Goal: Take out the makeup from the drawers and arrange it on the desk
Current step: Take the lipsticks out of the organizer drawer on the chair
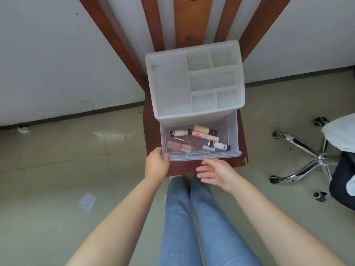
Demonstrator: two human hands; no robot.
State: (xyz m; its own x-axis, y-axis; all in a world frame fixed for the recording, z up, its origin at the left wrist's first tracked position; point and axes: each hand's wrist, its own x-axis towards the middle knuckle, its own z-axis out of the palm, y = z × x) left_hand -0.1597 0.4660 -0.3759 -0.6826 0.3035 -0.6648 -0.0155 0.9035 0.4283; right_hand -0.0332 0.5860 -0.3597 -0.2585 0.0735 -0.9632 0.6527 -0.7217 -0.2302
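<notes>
Beside an office chair [315,160], left hand [156,164] grips drawer [233,129]; right hand [215,172] fingers apart.

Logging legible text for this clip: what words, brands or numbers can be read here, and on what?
None reads clearly.
Dark brown tube in the clear plastic drawer: pale lettering, too blurred.
White tube with black cap: black print, too small.
White tube with black ends: dark marks, unreadable.

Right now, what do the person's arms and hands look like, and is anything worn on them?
Both forearms are bare, with no sleeves showing. The left hand and the right hand have no gloves, and I see no rings, watch or bracelet. Below the arms, blue jeans cover the legs.
</notes>
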